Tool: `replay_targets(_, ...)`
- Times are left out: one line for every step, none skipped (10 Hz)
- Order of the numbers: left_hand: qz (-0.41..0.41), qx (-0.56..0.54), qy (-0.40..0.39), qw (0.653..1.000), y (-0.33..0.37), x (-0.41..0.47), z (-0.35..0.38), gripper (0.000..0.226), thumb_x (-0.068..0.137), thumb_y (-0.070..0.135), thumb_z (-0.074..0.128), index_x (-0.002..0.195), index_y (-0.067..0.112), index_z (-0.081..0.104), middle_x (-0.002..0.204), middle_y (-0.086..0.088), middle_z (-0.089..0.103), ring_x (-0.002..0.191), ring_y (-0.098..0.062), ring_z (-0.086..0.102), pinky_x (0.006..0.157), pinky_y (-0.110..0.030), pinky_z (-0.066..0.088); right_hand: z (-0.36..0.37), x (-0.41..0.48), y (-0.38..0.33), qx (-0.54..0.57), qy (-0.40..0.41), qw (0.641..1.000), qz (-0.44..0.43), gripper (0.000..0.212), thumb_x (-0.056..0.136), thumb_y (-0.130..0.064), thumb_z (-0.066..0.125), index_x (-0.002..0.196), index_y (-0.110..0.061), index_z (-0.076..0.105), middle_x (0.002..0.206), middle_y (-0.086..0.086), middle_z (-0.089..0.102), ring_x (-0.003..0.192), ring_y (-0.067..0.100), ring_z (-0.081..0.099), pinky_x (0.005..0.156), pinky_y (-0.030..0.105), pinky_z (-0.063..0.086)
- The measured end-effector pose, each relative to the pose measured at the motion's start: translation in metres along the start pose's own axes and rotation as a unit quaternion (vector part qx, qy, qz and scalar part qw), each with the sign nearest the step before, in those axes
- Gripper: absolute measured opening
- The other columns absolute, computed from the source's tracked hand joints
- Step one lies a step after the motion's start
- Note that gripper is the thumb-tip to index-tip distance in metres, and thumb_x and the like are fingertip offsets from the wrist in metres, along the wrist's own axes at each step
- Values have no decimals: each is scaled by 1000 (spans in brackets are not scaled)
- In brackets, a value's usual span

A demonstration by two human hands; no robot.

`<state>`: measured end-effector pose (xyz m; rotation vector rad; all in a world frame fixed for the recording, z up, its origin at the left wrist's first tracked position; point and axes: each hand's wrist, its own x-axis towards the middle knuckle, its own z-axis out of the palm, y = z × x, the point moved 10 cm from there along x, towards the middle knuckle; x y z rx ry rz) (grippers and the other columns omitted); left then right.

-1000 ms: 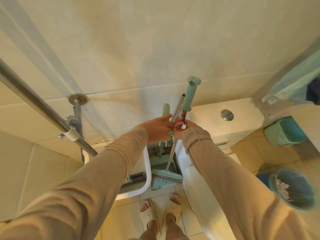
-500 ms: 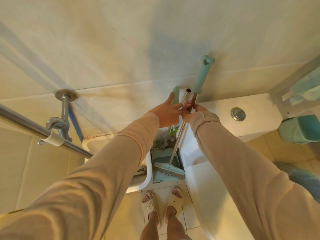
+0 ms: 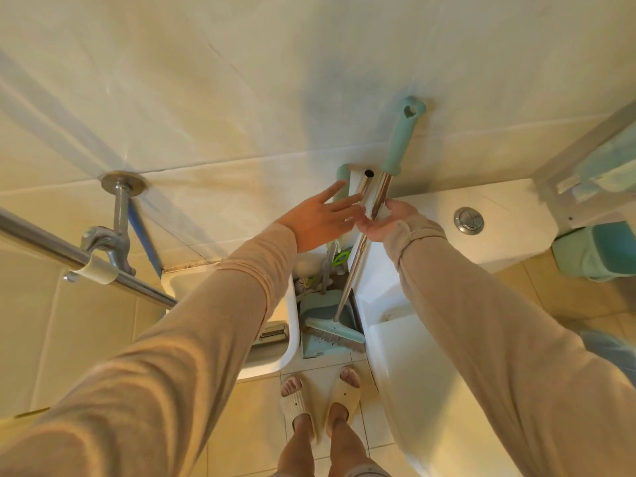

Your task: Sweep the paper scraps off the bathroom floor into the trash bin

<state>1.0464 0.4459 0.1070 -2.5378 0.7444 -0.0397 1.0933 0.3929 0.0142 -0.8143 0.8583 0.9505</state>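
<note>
Two hands reach into the narrow gap between the sink (image 3: 292,339) and the toilet (image 3: 413,356), where the cleaning tools stand. Her right hand (image 3: 380,223) cups loosely around the broom (image 3: 373,215) low on its shiny metal shaft, thumb and fingers curled but not clamped; the pole passes through an open ring of fingers. Her left hand (image 3: 321,218) is flat and spread, fingers apart, holding nothing, its fingertips just touching a second, open-ended metal tube (image 3: 363,185) that leans beside the broom's shaft. The broom's green head (image 3: 335,330) sits down in the dustpan (image 3: 318,340) on the floor, just ahead of her slippered feet. The dustpan's own handle seems to be one of the upright poles, though I cannot tell which. Of the trash bin I can make out only what may be a bluish edge at the far right, and no paper scraps show on the tiles here.

To my eye she is only fetching the tools, so the sweeping is all ahead. To do it well she should close the right hand firmly on the shaft before lifting, draw the broom straight up so its bristles clear the dustpan lip, and use the left hand to steady the neighbouring tube so nothing topples against the toilet tank (image 3: 499,218)
</note>
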Motion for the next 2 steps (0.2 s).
replay_targets(-16,-8,49,999,-1,-10,-15,53,84,9,63,135,16,50,147,-5,44,142,-27,29,115,-53,18,-15,-8,3,-60,12,998,-4,54,98,-44,36,132,-2,37,100,20,57,85,28,59,72,34,53)
replay_targets(-98,-51,128,986,9,-33,-36,52,75,11,67,126,16,60,135,-7,58,131,-26,47,109,-53,31,-55,-21,6,-139,38,989,-44,32,99,-28,43,117,-1,47,102,16,58,87,26,60,68,35,52)
